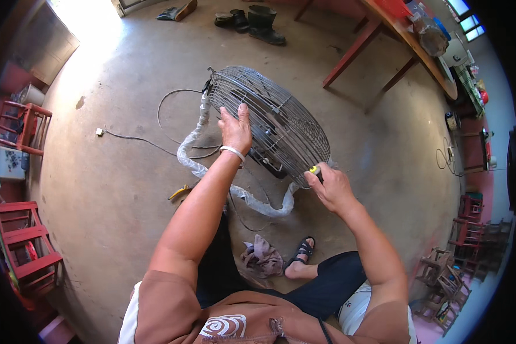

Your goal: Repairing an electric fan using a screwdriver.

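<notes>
A wire-caged fan (269, 117) stands tilted on the floor in front of me. Its bent tube frame (203, 117) is wrapped in whitish plastic. My left hand (235, 133), with a pale bangle at the wrist, rests against the left side of the cage with thumb and fingers spread. At the cage's lower right edge, my right hand (332, 188) is closed round a screwdriver (315, 170); the yellow-and-black handle end shows and its shaft is hidden. Yellow-handled pliers (178, 192) lie left of my knee. A crumpled cloth (262, 256) lies between my legs.
The fan's cord (140, 139) trails left to a pale plug (100, 132). Rubber boots (264, 26) stand at the far side. A wooden table (407, 34) with items on it is at the far right. Red chairs (30, 241) line the left; small wooden stools (441, 275) stand at right.
</notes>
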A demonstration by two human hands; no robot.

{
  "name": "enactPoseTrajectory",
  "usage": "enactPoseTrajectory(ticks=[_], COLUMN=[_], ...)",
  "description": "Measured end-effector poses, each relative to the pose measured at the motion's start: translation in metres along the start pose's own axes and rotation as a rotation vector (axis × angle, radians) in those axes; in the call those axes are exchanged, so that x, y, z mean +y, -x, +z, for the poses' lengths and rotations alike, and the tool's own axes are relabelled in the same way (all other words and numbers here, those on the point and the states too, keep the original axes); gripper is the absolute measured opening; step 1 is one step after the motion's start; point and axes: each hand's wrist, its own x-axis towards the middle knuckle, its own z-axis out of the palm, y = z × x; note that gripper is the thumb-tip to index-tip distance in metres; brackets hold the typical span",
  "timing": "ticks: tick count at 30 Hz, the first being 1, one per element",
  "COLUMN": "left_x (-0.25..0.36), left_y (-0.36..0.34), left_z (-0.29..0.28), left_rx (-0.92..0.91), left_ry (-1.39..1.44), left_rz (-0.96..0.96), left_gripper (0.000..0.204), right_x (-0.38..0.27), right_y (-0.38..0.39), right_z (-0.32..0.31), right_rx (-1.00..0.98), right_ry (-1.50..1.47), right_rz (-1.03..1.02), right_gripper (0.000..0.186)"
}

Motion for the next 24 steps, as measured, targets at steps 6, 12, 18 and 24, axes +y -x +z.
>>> enactPoseTrajectory(ticks=[6, 12, 18, 24], left_x=[-0.011, -0.030, -0.058, -0.092], left_y=[-0.007, -0.012, -0.013, -0.028], left_z=[-0.008, -0.026, -0.058, -0.085], left_rx=[-0.012, -0.044, -0.145, -0.199], left_ry=[-0.045, -0.122, -0.136, -0.165], left_rz=[0.003, 0.053, 0.039, 0.111], left_gripper=[0.090, 0.086, 0.083, 0.076], right_x=[0.010, -0.004, -0.029, -0.055], right_y=[0.029, 0.037, 0.025, 0.025], right_z=[-0.033, -0.049, -0.045, -0.018], right_rx=[-0.046, -0.161, -0.341, -0.382], right_ry=[-0.138, -0.278, -0.390, -0.236], right_rz=[0.048, 0.165, 0.170, 0.080], right_gripper=[0.035, 0.029, 0.035, 0.038])
